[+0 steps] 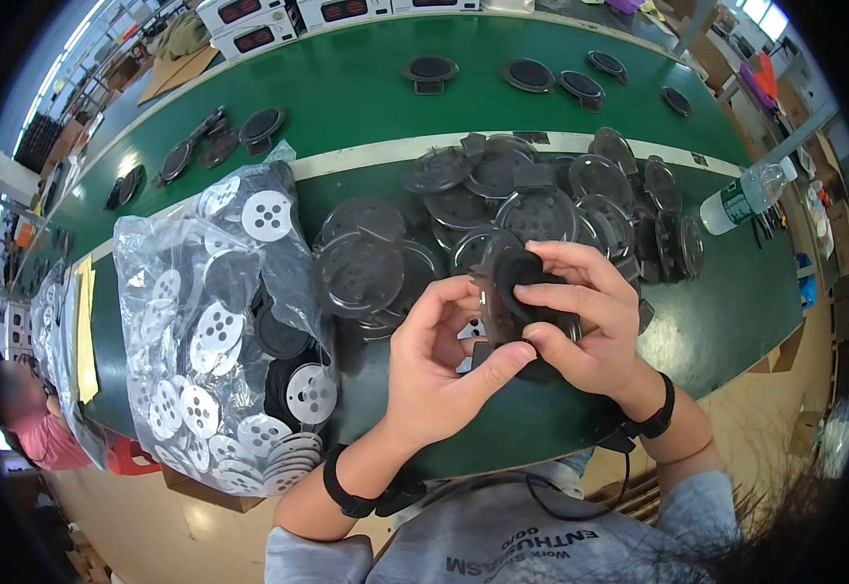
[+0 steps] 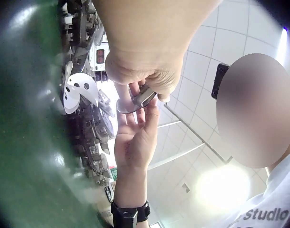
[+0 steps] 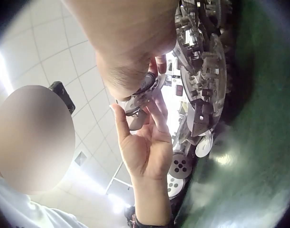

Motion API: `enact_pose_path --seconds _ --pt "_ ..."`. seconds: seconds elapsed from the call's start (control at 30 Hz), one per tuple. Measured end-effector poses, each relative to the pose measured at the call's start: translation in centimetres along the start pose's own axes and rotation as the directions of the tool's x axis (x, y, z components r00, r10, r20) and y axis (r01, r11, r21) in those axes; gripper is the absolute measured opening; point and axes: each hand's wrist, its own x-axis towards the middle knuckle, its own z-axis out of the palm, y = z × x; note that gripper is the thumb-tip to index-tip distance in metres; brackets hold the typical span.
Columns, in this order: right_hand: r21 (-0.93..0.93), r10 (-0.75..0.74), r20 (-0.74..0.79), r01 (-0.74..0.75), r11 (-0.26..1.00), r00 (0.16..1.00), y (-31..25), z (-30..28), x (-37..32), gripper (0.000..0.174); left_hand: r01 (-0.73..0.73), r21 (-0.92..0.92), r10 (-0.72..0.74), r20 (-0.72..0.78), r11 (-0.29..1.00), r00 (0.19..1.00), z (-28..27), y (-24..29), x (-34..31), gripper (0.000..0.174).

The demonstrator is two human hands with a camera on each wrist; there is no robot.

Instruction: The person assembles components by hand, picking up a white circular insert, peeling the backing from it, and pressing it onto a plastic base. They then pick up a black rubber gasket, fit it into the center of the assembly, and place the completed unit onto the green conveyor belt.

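Just over the table's front part, both hands hold a round, smoky see-through plastic cover [image 1: 488, 310] tilted on edge. My left hand [image 1: 434, 365] grips its rim, thumb at the near side. From the other side my right hand [image 1: 595, 326] pinches a black round pad [image 1: 514, 275] against the cover, fingers on top and thumb below. The left wrist view catches the cover [image 2: 127, 106] edge-on between the two hands. In the right wrist view the cover [image 3: 140, 100] shows above the upturned left palm; the right fingers partly hide it.
Left of the hands lies a clear plastic bag [image 1: 142, 292] of white discs with holes [image 1: 218, 326]. Smoky covers [image 1: 361, 273] are heaped behind the hands. A water bottle [image 1: 747, 198] stands at right. More black round parts [image 1: 431, 68] sit on the far green table [image 1: 346, 92].
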Motion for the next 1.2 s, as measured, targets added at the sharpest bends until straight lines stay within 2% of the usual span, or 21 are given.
enact_pose_path --seconds 0.53,0.67,0.87,0.93,0.97,1.0,1.03,1.07,1.1,1.13,1.2 --pt "-0.038 0.009 0.004 -0.009 0.999 1.000 0.1 0.2 -0.2 0.041 -0.063 0.008 0.063 -0.002 0.998 0.998 0.0 -0.3 0.0 0.046" --pt "-0.032 0.007 -0.001 -0.007 0.999 1.000 0.0 0.1 -0.1 0.042 -0.012 -0.040 0.013 0.003 0.999 1.000 0.1 0.1 0.0 0.042" --pt "-0.244 -0.048 0.010 0.049 0.969 0.999 -0.9 0.2 0.1 0.039 0.025 -0.002 -0.025 -0.068 1.000 0.997 -0.4 -0.6 -0.1 0.033" --pt "-0.109 -0.003 0.012 0.005 0.994 1.000 -0.9 0.1 -0.1 0.038 0.070 -0.039 -0.075 -0.144 0.997 0.987 -0.5 -1.1 0.0 0.029" --pt "-0.039 0.018 0.009 -0.018 0.999 1.000 -0.7 0.2 -0.2 0.037 0.045 -0.024 -0.047 -0.104 0.999 0.993 -0.9 -1.6 0.0 0.026" --pt "0.076 0.024 -0.055 -0.020 0.997 0.998 -0.4 0.4 -0.2 0.037 0.049 -0.024 -0.052 -0.105 0.998 0.993 -0.9 -1.5 -0.1 0.025" --pt "0.351 0.205 -0.104 -0.157 0.923 0.973 -0.9 1.0 -0.3 0.036 0.055 -0.024 -0.057 -0.104 0.998 0.993 -0.7 -1.5 -0.1 0.024" --pt "0.601 0.384 -0.100 -0.252 0.758 0.918 -1.5 1.5 -0.4 0.036 0.062 -0.029 -0.065 -0.102 0.998 0.993 -0.6 -1.5 -0.1 0.023" --pt "0.609 0.458 0.011 -0.369 0.702 0.889 -1.0 0.8 -0.5 0.033 0.076 -0.032 -0.079 -0.089 0.997 0.993 -0.7 -1.6 -0.1 0.022" --pt "0.586 0.460 0.046 -0.396 0.706 0.887 -0.7 0.6 -0.3 0.026 0.087 -0.039 -0.090 -0.077 0.995 0.993 -0.9 -1.6 -0.1 0.022" --pt "0.482 0.519 0.218 -0.554 0.679 0.827 -0.1 -0.4 -0.2 0.023 0.118 -0.088 -0.126 -0.081 0.989 0.989 -0.5 -1.5 -0.1 0.021"
